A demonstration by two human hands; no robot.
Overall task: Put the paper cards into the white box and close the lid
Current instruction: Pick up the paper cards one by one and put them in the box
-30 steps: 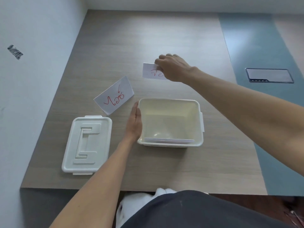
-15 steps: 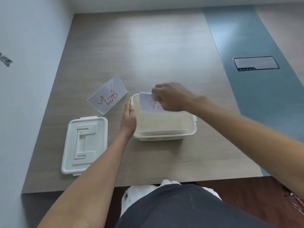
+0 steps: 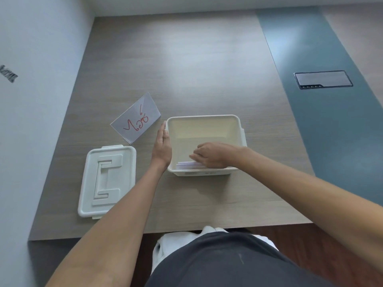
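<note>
The white box (image 3: 204, 121) stands open near the table's front edge. My right hand (image 3: 211, 155) is down inside it, fingers pressed on a stack of white paper cards (image 3: 186, 165) lying on the box floor; whether it still grips a card is hidden. Flat against the box's left outer wall rests my left hand (image 3: 162, 148), fingers straight. One paper card with red writing (image 3: 135, 118) lies on the table to the left behind the box. The white lid (image 3: 107, 180) lies flat, top up, to the left of the box.
The wooden table (image 3: 186, 65) stretches away behind the box. A blue-grey strip with a dark cable hatch (image 3: 323, 79) runs along the right. A pale wall (image 3: 37, 79) borders the table's left side. My dark lap is below the front edge.
My right hand carried a card from behind the box, over its rim, and down to the stack inside. My left hand stayed against the box wall.
</note>
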